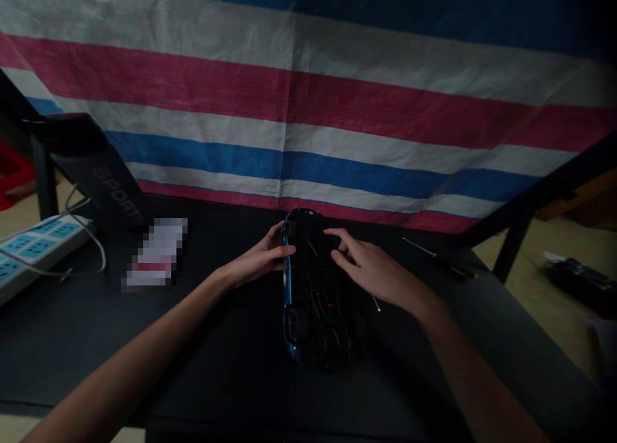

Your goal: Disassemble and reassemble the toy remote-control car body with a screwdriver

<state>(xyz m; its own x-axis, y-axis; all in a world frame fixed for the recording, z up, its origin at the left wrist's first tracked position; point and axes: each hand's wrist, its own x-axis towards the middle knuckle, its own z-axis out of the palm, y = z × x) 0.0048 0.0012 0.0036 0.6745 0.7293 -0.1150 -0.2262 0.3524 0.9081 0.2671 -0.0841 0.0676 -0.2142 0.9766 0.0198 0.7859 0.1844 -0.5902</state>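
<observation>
Upturned toy car [315, 295] at the desk's [216, 340] middle; left hand [258, 260] grips its left side, right hand [373, 269] rests loosely spread on its underside. Screwdriver [436, 255] near the right edge.

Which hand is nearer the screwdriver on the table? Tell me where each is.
Right. The right hand rests on the upturned toy car, with the screwdriver off to its right; the left hand grips the car's opposite side.
</observation>
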